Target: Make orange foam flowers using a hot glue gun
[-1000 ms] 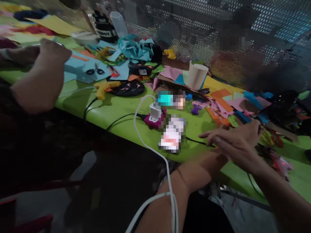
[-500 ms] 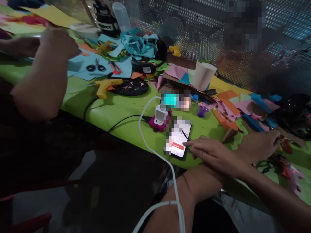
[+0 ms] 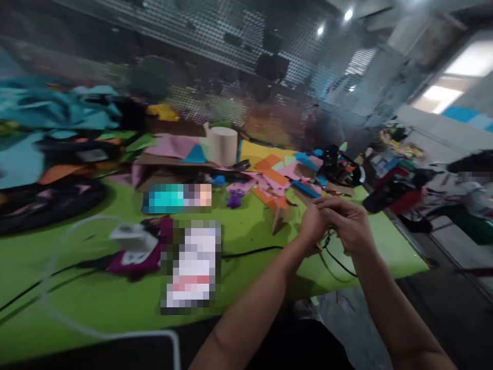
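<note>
Fingers [image 3: 336, 202] have left the phone [image 3: 194, 264], curled against the left hand [image 3: 313, 226] (either's grip, I can't tell).

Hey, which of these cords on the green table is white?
The white cord, looping around the left of the magenta power strip. Colour sets it apart: the strip's lead and the other cord between phone and left forearm are black.

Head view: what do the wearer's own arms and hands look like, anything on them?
The left hand and right hand are ungloved. The left forearm and right forearm are bare, with no sleeve, watch or bracelet visible; blur leaves rings uncertain. Dark clothing shows between the forearms.
</note>
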`<state>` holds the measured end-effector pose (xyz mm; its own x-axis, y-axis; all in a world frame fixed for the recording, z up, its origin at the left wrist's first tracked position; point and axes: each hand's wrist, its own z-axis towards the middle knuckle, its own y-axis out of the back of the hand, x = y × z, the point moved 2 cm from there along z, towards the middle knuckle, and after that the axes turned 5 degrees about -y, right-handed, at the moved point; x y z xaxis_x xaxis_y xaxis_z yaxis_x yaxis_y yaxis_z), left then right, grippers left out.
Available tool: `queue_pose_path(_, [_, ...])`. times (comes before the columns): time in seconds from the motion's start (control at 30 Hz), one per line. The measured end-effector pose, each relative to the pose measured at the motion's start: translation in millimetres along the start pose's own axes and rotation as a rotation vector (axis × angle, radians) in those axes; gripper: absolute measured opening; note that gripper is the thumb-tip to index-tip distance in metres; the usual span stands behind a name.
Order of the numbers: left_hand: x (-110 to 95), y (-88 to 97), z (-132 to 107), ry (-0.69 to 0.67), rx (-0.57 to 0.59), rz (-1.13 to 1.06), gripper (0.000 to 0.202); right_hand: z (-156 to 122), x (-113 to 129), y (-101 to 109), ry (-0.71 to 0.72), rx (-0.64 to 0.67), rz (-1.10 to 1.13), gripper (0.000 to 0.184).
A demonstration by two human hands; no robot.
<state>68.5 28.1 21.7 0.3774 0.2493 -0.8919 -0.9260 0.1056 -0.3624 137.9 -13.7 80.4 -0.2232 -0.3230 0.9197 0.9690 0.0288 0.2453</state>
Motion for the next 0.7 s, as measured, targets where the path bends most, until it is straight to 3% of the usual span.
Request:
queue_pose_path(0.13, [4, -4.5, 4, -0.02, 0.128, -0.023, 0.013, -2, -17, 34, -0.081, -0.178, 0.018, 0.013])
queue_pose_path(0.27, [8, -9.1, 1, 0.04, 0.214, 0.009, 0.021, -6, -29, 52, -0.136, -0.27, 0.091, 0.017])
queue_pose_path(0.47, [1, -11.8, -3, 0.105, 0.24, -0.038, 0.023, -9, -41, 64, -0.204, -0.377, 0.181, 0.025])
queue_pose_path(0.7, [-5, -12.5, -7, 0.086, 0.257, -0.034, 0.031, -9, -50, 68, -0.251, -0.392, 0.268, 0.027])
